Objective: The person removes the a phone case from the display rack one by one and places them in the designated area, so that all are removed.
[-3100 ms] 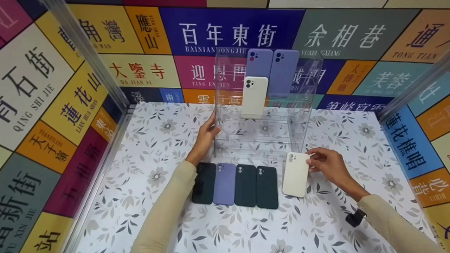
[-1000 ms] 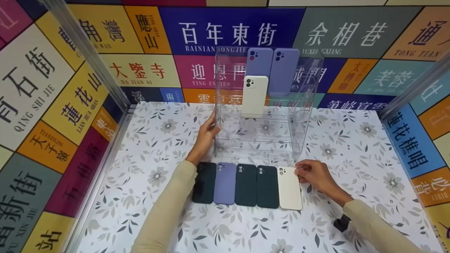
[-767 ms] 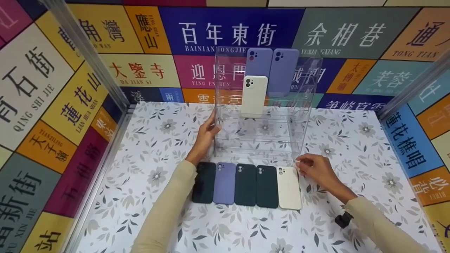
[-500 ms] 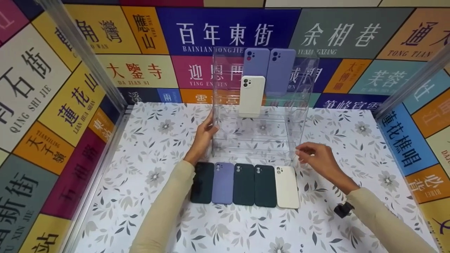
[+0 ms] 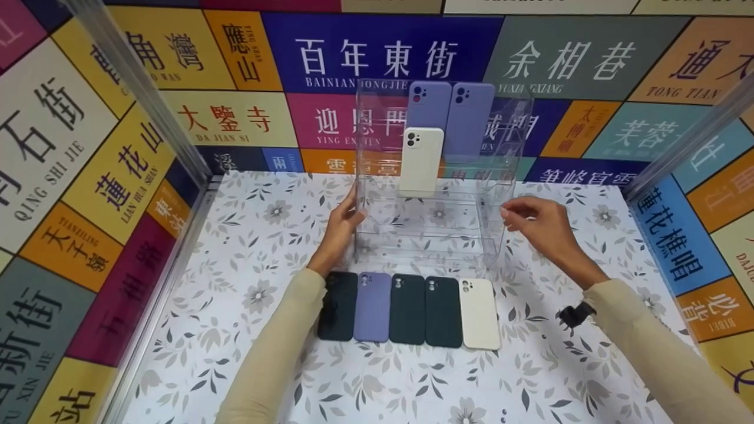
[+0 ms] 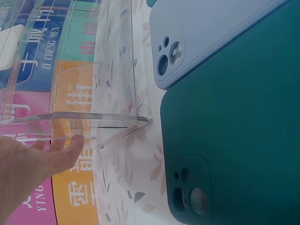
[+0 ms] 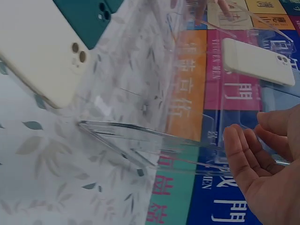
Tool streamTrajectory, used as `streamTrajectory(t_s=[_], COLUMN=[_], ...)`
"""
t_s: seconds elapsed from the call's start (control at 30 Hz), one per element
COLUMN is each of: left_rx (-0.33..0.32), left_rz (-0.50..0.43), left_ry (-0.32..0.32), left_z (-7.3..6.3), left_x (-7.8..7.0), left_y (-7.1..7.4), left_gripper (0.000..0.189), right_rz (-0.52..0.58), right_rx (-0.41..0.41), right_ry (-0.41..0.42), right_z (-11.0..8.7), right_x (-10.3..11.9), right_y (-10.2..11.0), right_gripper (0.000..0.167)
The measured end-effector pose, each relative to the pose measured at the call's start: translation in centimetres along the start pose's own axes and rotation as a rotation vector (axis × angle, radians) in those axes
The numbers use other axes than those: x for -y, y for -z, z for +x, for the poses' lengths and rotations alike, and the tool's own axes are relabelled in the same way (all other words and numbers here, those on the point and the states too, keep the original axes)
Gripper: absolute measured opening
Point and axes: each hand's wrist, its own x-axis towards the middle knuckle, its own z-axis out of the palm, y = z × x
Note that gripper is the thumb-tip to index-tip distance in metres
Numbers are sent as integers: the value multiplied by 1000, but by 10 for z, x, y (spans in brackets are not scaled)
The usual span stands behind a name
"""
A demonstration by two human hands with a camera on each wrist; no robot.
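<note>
A clear acrylic display stand [image 5: 430, 229] with stepped tiers stands upright at the back. My left hand [image 5: 343, 227] rests against its left side panel, fingertips touching the outside. My right hand [image 5: 542, 227] is beside the right side panel with loosely bent fingers and nothing visible between them; contact is hard to tell. In front lies a row of phone cases: a nearly black case [image 5: 337, 306], a purple case [image 5: 372, 307], a dark green case [image 5: 407, 309], another dark green case [image 5: 444, 312] and a cream case [image 5: 480, 314] at the right end.
On the stand's upper tiers lean two purple cases [image 5: 471, 121] and, lower, a cream case [image 5: 422, 162]. The table wears a white leaf-patterned cover [image 5: 259, 353]. Coloured sign-printed panels [image 5: 389, 44] rise behind and on both sides, with metal posts at the corners.
My right hand set the cream case down at the row's right end, let it go, then moved up to the stand's right side. My left hand stayed at the stand.
</note>
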Motion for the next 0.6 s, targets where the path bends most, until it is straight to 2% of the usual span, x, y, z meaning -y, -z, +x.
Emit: streamTrajectory(t_s=[0.3, 0.6], left_rx=[5, 6], left_rz=[-1, 9], left_ry=[2, -1], left_z=[0, 1], left_x=[-1, -1], left_y=[0, 0], left_gripper=[72, 73], right_rz=[-28, -35], right_rx=[-32, -56], right_ry=[-15, -4], right_z=[21, 33], right_x=[20, 25], right_y=[9, 11], right_gripper=[27, 26])
